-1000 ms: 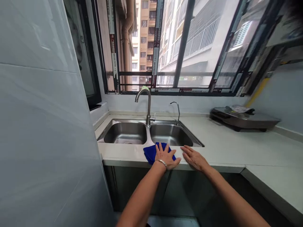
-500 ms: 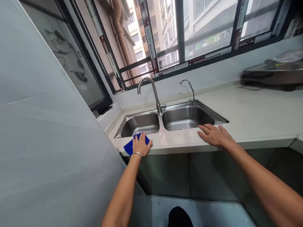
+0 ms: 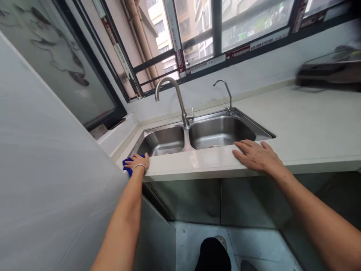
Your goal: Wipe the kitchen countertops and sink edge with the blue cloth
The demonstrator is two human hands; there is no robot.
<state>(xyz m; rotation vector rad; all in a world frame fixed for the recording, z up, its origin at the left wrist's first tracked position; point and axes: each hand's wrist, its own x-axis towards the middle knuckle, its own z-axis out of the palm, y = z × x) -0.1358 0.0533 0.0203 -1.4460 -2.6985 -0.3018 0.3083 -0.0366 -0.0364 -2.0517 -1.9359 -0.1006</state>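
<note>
My left hand (image 3: 137, 162) was spread flat over the blue cloth (image 3: 128, 165), pressing it at the tabletop's (image 3: 194, 162) left end, beside the tiled wall (image 3: 56, 158). My right hand (image 3: 256, 155), grasping nothing, lay open on the front edge near the sink's (image 3: 220, 131) right basin.

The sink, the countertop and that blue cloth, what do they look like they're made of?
The sink looks like brushed stainless steel: grey, with soft, blurred highlights. The countertop is pale, smooth and slightly glossy, likely engineered stone, though solid surface is possible. The blue cloth seems a matte, soft fabric, bunched under the left hand; its fibre I can't tell.
</note>
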